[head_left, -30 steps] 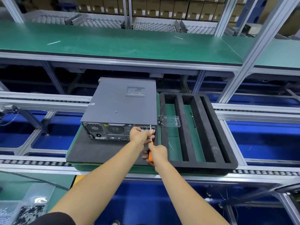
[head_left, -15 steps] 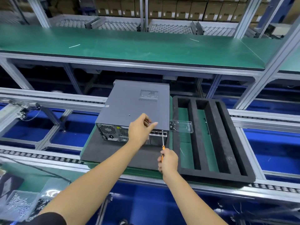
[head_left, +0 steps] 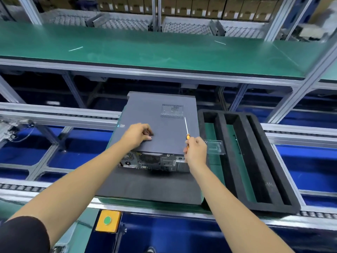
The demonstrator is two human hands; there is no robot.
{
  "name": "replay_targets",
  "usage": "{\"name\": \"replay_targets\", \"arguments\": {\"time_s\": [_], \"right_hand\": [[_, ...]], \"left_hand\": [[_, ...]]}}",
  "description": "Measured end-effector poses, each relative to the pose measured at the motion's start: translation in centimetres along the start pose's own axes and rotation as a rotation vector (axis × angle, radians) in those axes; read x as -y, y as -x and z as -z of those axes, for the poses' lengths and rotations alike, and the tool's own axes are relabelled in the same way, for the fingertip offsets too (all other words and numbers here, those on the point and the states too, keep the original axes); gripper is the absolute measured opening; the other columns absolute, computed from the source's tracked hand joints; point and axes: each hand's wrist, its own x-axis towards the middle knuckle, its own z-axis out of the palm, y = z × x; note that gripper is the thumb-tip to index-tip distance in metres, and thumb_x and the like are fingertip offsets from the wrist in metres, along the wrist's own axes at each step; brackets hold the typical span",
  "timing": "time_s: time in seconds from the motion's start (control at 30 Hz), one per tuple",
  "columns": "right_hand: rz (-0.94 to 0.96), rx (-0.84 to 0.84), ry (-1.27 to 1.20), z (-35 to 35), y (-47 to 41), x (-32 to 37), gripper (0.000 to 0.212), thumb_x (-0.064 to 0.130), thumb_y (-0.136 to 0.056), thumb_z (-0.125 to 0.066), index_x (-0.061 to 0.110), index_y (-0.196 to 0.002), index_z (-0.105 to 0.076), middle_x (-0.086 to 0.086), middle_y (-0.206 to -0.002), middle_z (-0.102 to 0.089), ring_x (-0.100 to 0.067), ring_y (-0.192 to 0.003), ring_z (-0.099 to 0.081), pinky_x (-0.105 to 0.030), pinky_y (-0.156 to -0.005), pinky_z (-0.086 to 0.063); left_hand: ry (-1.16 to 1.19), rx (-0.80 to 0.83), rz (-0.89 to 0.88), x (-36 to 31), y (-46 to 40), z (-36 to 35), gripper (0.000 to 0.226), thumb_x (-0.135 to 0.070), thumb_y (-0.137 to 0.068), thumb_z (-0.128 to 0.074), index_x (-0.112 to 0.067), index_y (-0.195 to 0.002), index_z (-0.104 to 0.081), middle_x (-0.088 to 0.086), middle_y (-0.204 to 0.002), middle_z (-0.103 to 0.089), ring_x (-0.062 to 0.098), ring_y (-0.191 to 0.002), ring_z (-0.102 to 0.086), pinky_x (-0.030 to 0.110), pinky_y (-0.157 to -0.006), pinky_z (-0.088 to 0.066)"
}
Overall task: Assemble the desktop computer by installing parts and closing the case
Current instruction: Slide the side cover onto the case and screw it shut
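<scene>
While your two bare forearms reach forward from the bottom of the view, a yellow box with a green button sits nearest you on the frame edge. Just beyond it, a dark grey foam mat lies on the green pallet of the roller conveyor, and the desktop computer case rests on that mat with its rear ports and fan grilles facing you and its cover panel on top. Your right hand is closed around the orange handle of a screwdriver at the case's near right corner, the thin shaft pointing up and away over the cover. Your left hand lies on the cover near its left edge, fingers curled down against the panel, gripping nothing that shows. A small clear plastic tray sits just right of your right hand, on the edge of a black foam insert with long slots. Farther back, the green counter runs across the view, with cardboard boxes shelved behind it.
</scene>
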Motion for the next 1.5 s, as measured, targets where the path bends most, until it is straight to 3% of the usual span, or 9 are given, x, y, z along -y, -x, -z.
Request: {"name": "replay_targets", "arguments": {"time_s": [0.27,0.43,0.6,0.73,0.93,1.07,1.17,1.3,1.5], "right_hand": [[-0.036,-0.025,-0.050,1.4,-5.1,2.2,0.010,0.010,-0.094,-0.050,0.012,-0.084,-0.047,-0.002,-0.062,-0.053,-0.010,-0.040,-0.036,-0.025,-0.042,-0.028],[-0.077,-0.081,-0.030,7.1,-12.5,1.9,0.016,0.013,-0.098,-0.048,0.011,-0.083,-0.050,-0.003,-0.059,-0.049,-0.009,-0.037,-0.037,-0.024,-0.038,-0.027],[-0.138,-0.105,0.164,13.2,-20.2,-1.0,0.017,0.019,-0.097,-0.048,0.015,-0.080,-0.049,-0.003,-0.062,-0.056,-0.015,-0.045,-0.040,-0.031,-0.048,-0.029],[-0.162,-0.025,0.274,15.7,-24.0,-3.4,0.017,0.025,-0.097,-0.050,0.014,-0.084,-0.049,-0.004,-0.067,-0.059,-0.015,-0.050,-0.045,-0.032,-0.052,-0.032],[-0.172,0.104,0.452,16.4,-27.1,-6.0,0.021,0.033,-0.101,-0.051,0.014,-0.090,-0.051,0.000,-0.068,-0.063,-0.017,-0.056,-0.050,-0.035,-0.064,-0.039],[-0.192,0.145,0.477,16.5,-28.1,-7.1,0.021,0.034,-0.101,-0.051,0.016,-0.091,-0.048,0.002,-0.068,-0.063,-0.016,-0.055,-0.050,-0.034,-0.065,-0.038],[-0.228,0.137,0.510,16.7,-28.8,-7.5,0.024,0.037,-0.100,-0.051,0.014,-0.092,-0.049,-0.003,-0.074,-0.068,-0.021,-0.062,-0.052,-0.035,-0.065,-0.037],[-0.238,0.133,0.504,16.8,-29.6,-7.9,0.024,0.038,-0.100,-0.050,0.015,-0.092,-0.049,-0.010,-0.093,-0.073,-0.023,-0.073,-0.055,-0.036,-0.066,-0.037],[-0.244,0.165,0.511,17.0,-29.9,-8.1,0.028,0.039,-0.099,-0.050,0.011,-0.096,-0.049,-0.008,-0.085,-0.071,-0.024,-0.069,-0.052,-0.036,-0.066,-0.038]], "left_hand": [[-0.142,0.178,-0.128,-1.5,-3.1,0.1,0.011,-0.018,-0.093,-0.074,-0.015,-0.089,-0.064,0.004,-0.095,-0.064,0.025,-0.091,-0.061,0.032,-0.077,-0.044],[-0.039,0.166,-0.275,-8.8,-6.7,-3.6,0.015,-0.027,-0.096,-0.070,-0.028,-0.088,-0.057,-0.013,-0.087,-0.066,0.014,-0.084,-0.062,0.035,-0.073,-0.049],[-0.205,0.156,-0.358,-16.6,-11.8,-8.8,0.022,-0.045,-0.086,-0.077,-0.039,-0.078,-0.058,-0.029,-0.071,-0.059,0.003,-0.079,-0.062,0.015,-0.059,-0.033],[-0.495,0.305,-0.402,-20.5,-16.1,-12.7,0.020,-0.038,-0.081,-0.082,-0.031,-0.081,-0.063,-0.025,-0.073,-0.057,0.002,-0.080,-0.058,0.024,-0.078,-0.041],[-0.680,0.546,-0.212,-21.7,-18.8,-18.1,0.023,-0.006,-0.087,-0.070,-0.027,-0.096,-0.067,-0.014,-0.095,-0.073,0.008,-0.094,-0.067,0.034,-0.091,-0.050],[-0.662,0.623,-0.050,-21.0,-19.6,-19.3,0.026,-0.017,-0.085,-0.081,-0.027,-0.101,-0.062,-0.011,-0.095,-0.071,0.013,-0.094,-0.066,0.031,-0.079,-0.049],[-0.622,0.513,0.025,-20.5,-19.8,-20.3,0.020,-0.021,-0.089,-0.078,-0.026,-0.104,-0.066,-0.009,-0.101,-0.073,0.015,-0.099,-0.065,0.029,-0.076,-0.041],[-0.567,0.322,0.105,-19.9,-19.3,-22.4,0.010,-0.034,-0.090,-0.077,-0.028,-0.097,-0.073,-0.007,-0.102,-0.071,0.017,-0.106,-0.060,0.032,-0.075,-0.049],[-0.499,0.216,0.240,-19.1,-18.7,-24.6,0.012,-0.039,-0.085,-0.080,-0.028,-0.086,-0.077,-0.005,-0.090,-0.073,0.018,-0.085,-0.066,0.027,-0.061,-0.046]]}}
